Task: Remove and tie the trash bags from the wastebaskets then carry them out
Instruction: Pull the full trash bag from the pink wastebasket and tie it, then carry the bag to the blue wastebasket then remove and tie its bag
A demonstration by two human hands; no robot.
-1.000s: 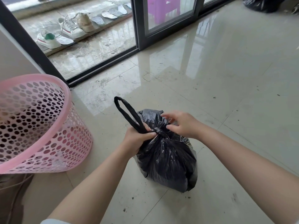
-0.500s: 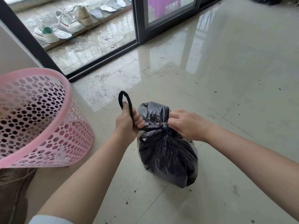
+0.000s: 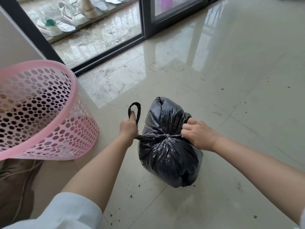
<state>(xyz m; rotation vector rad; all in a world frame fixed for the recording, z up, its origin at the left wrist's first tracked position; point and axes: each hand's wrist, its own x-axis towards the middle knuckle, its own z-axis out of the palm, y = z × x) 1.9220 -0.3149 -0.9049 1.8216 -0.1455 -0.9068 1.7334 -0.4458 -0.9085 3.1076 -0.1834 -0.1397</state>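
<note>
A full black trash bag (image 3: 170, 156) sits on the tiled floor, its neck gathered into a knot at the middle. My left hand (image 3: 128, 128) grips one twisted tail of the bag, whose loop (image 3: 134, 111) stands up above my fist. My right hand (image 3: 198, 133) is closed on the other tail, on the right of the knot. The two hands pull apart across the knot. The pink perforated wastebasket (image 3: 38, 111) stands to the left, tilted toward me, with no bag in it.
A dark-framed sliding glass door (image 3: 145, 19) runs along the far side, with shoes (image 3: 72, 14) on a ledge beyond it. A brown object with a cord (image 3: 18, 184) lies at the lower left. Small dirt specks dot the glossy floor (image 3: 231, 80).
My hands have drawn apart, left hand to the left and right hand to the right, and the knot has tightened. The loop above my left hand is shorter. The view has tilted down.
</note>
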